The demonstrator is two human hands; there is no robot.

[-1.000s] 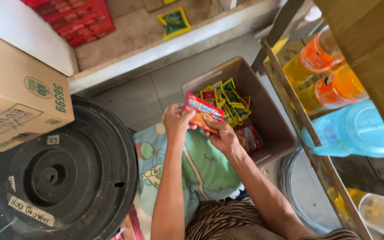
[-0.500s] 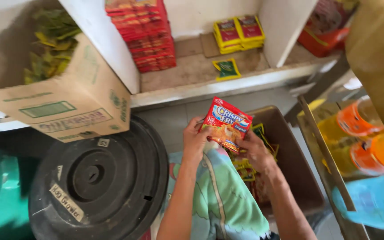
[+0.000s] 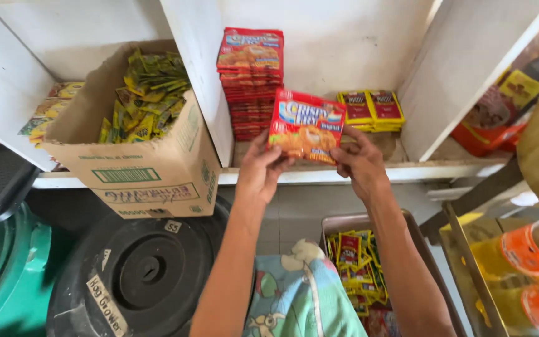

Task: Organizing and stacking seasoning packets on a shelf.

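I recorded both hands raised to the white shelf [image 3: 369, 171], gripping one red breading-mix packet [image 3: 305, 126] between them. The left hand [image 3: 262, 167] pinched the packet's lower left corner between thumb and fingers; the right hand [image 3: 361, 163] pinched its lower right edge in the same way. Neither hand was spread. The packet stood upright and face-out in the air just in front of the shelf bay, beside a stack of red packets [image 3: 251, 81] of the same kind. I judged that the two-corner grip kept the flat packet square to that stack.

Containers noted:
- The shelf bay held the red stack at the left and two small yellow-and-red sachet bundles [image 3: 371, 108] at the back right.
- A cardboard box [image 3: 151, 168] stood at a tilt on a black drum lid [image 3: 138, 274], leaning against the shelf divider. It was open at the top and full of loose green-and-yellow sachets [image 3: 145, 93].
- A brown tray [image 3: 425, 243] on the floor below the hands held mixed small sachets [image 3: 354, 262], red, yellow and green.
- A rack at the right carried orange drink bottles [image 3: 525, 253].
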